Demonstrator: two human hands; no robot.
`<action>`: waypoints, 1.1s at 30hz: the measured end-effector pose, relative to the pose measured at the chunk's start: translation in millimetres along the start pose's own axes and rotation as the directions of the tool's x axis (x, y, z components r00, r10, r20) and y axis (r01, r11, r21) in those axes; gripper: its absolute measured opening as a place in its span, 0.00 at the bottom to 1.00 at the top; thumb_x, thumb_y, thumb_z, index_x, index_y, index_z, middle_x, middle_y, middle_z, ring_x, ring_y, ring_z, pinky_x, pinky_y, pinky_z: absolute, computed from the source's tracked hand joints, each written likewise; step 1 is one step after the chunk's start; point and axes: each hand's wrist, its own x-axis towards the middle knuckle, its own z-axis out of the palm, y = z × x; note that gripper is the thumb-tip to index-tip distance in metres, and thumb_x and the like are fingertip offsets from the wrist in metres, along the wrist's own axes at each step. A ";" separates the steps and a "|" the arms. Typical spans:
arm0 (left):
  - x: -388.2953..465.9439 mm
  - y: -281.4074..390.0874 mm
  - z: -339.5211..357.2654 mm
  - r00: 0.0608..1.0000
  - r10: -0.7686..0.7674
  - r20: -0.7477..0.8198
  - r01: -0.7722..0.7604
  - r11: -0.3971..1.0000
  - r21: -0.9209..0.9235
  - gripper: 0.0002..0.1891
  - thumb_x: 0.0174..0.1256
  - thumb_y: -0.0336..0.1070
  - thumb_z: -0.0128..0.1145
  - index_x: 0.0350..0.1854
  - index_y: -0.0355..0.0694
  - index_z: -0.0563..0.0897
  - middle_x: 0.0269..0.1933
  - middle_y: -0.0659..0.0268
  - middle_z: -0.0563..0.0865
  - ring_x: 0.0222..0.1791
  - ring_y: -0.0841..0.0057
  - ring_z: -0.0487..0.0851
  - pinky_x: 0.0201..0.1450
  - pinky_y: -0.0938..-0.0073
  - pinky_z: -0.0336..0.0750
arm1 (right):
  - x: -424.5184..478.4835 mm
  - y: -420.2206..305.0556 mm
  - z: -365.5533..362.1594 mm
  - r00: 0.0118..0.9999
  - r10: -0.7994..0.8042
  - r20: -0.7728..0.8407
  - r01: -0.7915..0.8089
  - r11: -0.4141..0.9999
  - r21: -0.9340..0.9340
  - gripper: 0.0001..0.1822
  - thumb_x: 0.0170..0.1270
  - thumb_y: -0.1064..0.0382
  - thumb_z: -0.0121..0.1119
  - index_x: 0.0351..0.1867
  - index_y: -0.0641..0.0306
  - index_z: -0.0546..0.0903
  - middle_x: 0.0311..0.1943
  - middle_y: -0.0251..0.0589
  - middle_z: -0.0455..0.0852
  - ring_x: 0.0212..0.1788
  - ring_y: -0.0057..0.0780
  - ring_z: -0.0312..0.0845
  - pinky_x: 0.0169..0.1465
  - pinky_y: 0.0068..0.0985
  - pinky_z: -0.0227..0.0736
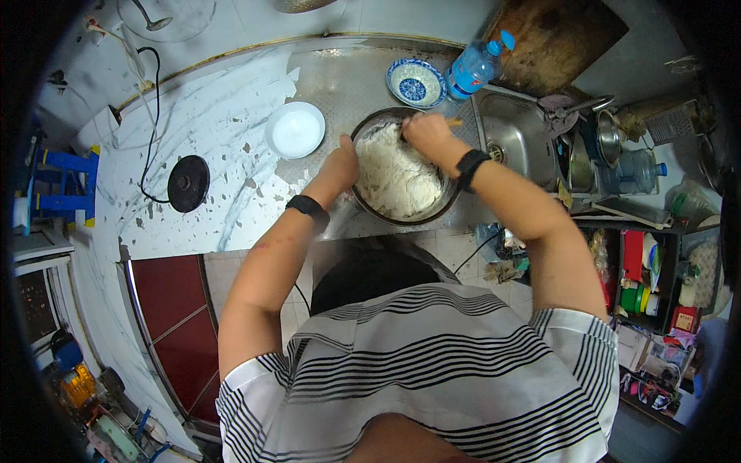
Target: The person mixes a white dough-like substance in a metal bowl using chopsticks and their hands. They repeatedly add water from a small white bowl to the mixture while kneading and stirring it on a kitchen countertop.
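Note:
A large round metal bowl (399,222) stands on the counter before me, with a pale mass of flour or dough (399,179) in it. My left hand (343,165) grips the bowl's left rim, thumb up. Over the bowl's upper right, my right hand (427,134) is closed around a thin stick-like utensil (455,122), probably wooden; its lower end is hidden by the hand and the flour. Left of the bowl is a white bowl (295,131). Behind it stands a blue-and-white patterned bowl (416,84), beside a large plastic bottle (472,68) with a blue cap.
A steel sink (517,136) with a faucet (593,104) lies to the right, with metal bowls and a grater (671,122) beyond. A dark wooden board (553,43) leans on the wall. On the counter's left rests a round black corded object (189,183).

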 end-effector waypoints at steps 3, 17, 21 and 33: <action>-1.9 0.7 2.4 1.000 -0.025 0.016 0.024 1.000 0.017 0.19 0.58 0.23 0.39 0.51 0.23 0.55 0.35 0.32 0.78 0.35 0.45 0.80 0.33 0.56 0.76 | 3.3 0.4 9.8 0.995 -0.004 0.096 0.000 0.999 0.048 0.09 0.53 0.62 0.51 0.25 0.59 0.83 0.27 0.42 0.84 0.31 0.35 0.82 0.31 0.35 0.75; -5.7 -10.2 14.0 0.960 0.163 -0.227 -0.129 0.979 0.157 0.13 0.52 0.21 0.45 0.40 0.27 0.60 0.33 0.34 0.76 0.33 0.42 0.78 0.36 0.57 0.75 | -33.7 17.4 -70.0 0.848 -0.337 0.410 0.469 0.838 -0.281 0.09 0.45 0.63 0.61 0.30 0.59 0.84 0.27 0.36 0.83 0.28 0.34 0.80 0.21 0.32 0.70; -0.9 -3.1 19.1 0.962 0.193 -0.195 -0.173 0.978 0.116 0.13 0.52 0.22 0.46 0.40 0.28 0.61 0.34 0.34 0.76 0.34 0.42 0.78 0.37 0.56 0.75 | -15.7 23.2 -25.5 0.833 -0.171 0.526 0.371 0.879 -0.301 0.07 0.45 0.64 0.59 0.28 0.56 0.84 0.27 0.36 0.83 0.28 0.32 0.80 0.23 0.30 0.71; 4.3 -3.5 24.4 0.924 0.276 -0.263 -0.260 0.961 0.095 0.13 0.51 0.22 0.47 0.39 0.28 0.63 0.32 0.36 0.77 0.34 0.46 0.79 0.35 0.58 0.75 | -46.9 27.1 -13.7 0.811 -0.227 0.539 0.404 0.883 -0.237 0.08 0.50 0.61 0.57 0.27 0.59 0.84 0.31 0.42 0.85 0.34 0.35 0.82 0.31 0.30 0.75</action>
